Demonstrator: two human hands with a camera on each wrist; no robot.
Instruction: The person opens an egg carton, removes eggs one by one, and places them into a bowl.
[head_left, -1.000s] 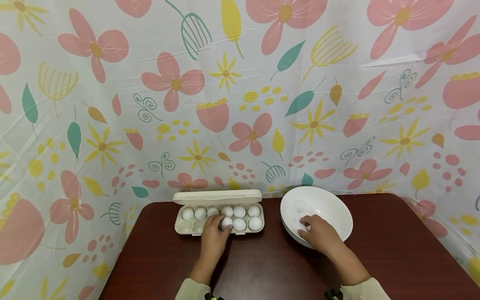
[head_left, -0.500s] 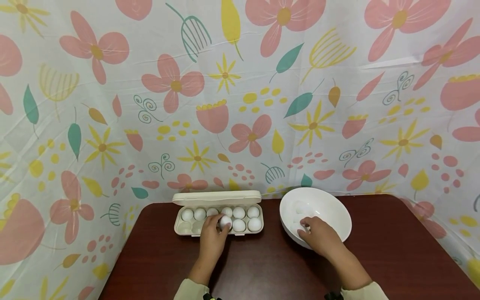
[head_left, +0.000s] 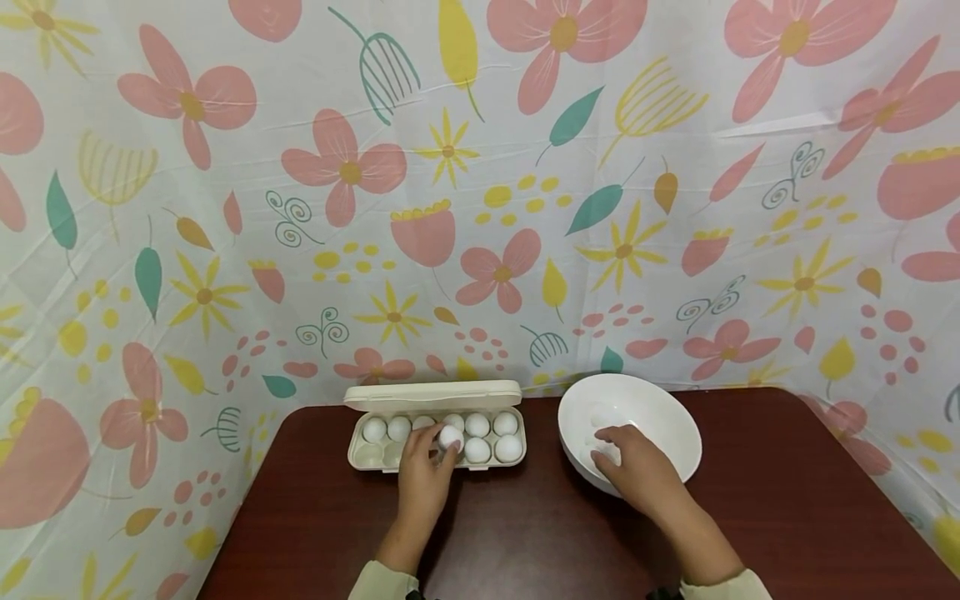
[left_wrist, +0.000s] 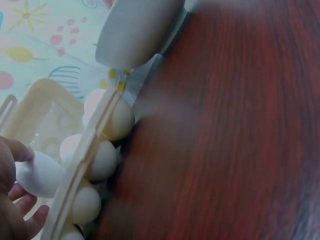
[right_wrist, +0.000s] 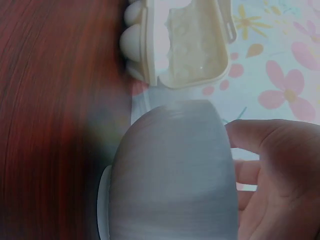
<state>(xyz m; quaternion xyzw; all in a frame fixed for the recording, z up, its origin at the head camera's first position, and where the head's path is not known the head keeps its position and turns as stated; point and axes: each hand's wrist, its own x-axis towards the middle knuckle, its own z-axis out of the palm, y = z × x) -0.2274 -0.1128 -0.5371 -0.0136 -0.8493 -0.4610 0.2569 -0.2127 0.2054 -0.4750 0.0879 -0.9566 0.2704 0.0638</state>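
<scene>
White eggs (head_left: 477,450), a cream carton (head_left: 433,395) and a white bowl (head_left: 667,421) are set off by a reddish-brown, wood-grained surface (head_left: 540,533); a white cloth (head_left: 480,92) is patterned with pink flowers (head_left: 343,167), yellow blossoms (head_left: 393,317) and teal leaves (head_left: 148,279).

i observe a dark red-brown tabletop (head_left: 517,537) in front of me, wood-grained, far corners rounded. resting directly on it: an opened cream egg carton (head_left: 435,396) to my left; a white bowl (head_left: 671,433) to my right, standing apart.

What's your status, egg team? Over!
Left grip pinching egg over carton. Right grip in bowl, can't tell if it's holding anything. Lid open, nothing seen blocking.
</scene>
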